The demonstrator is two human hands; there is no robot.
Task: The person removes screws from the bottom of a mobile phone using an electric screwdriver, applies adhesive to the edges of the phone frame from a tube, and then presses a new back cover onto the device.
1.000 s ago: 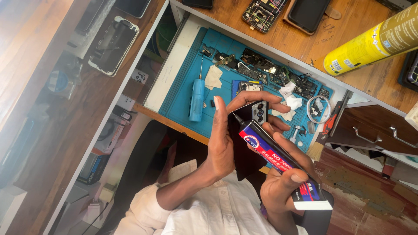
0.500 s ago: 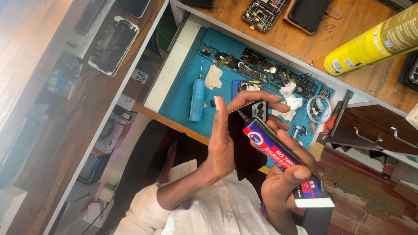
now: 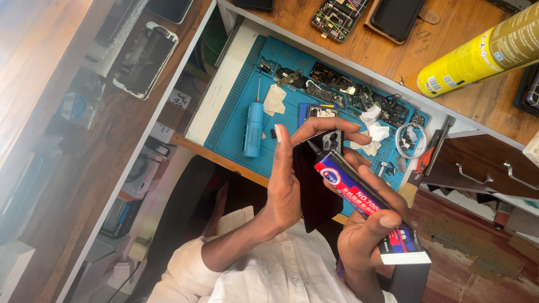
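Gripping the phone [image 3: 315, 185] on edge, the left hand [image 3: 289, 179] is steadying it. Right hand [image 3: 368, 224] is clasping the glue tube [image 3: 368, 209], nozzle at the frame; squeezing gently should keep the bead thin.

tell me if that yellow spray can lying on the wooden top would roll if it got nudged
Probably yes: the yellow spray can lies on its side, and its round body rests on the flat wooden top with nothing visibly blocking it. It looks rigid and smooth, so likely slippery to grab.
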